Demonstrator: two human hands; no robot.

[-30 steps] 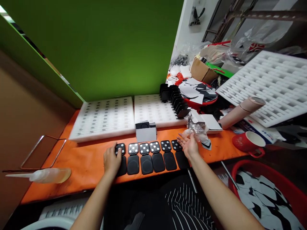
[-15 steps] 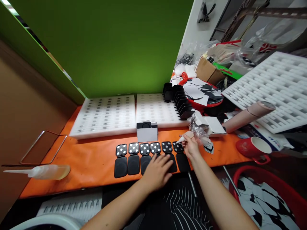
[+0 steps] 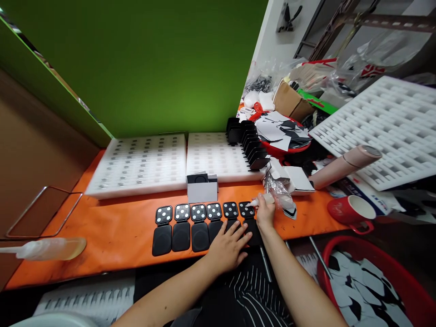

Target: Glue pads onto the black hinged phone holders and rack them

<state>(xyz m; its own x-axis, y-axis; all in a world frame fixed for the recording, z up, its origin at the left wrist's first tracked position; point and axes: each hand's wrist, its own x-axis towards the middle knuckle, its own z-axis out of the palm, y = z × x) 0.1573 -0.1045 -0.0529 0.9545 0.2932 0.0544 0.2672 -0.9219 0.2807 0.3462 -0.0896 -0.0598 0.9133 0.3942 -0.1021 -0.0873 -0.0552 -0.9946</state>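
Note:
My right hand (image 3: 265, 214) grips a small white squeeze bottle (image 3: 268, 199) with a narrow nozzle. Its tip points left, over the dotted square of the rightmost hinged black case (image 3: 246, 210); whether it touches cannot be seen. Fingers spread, my left hand (image 3: 227, 249) lies flat across the lower flaps toward the right of the row and partly hides them. Several such cases lie unfolded side by side, each with a white-dotted upper square, like the leftmost dotted square (image 3: 164, 215), and a plain black lower flap (image 3: 162, 240).
Behind the row stand grey and black cards (image 3: 202, 191) and two white foam trays (image 3: 139, 168), the right one bearing black upright pieces (image 3: 254, 150). An amber-filled bottle (image 3: 54, 249) lies left. At right are a red mug (image 3: 344, 211), a pink flask (image 3: 347, 165) and a red basin (image 3: 329, 259).
The view has shifted slightly, carrying the scene left. My left hand has slid right along the flaps. The nozzle tip has moved a little to the right over the rightmost dotted square.

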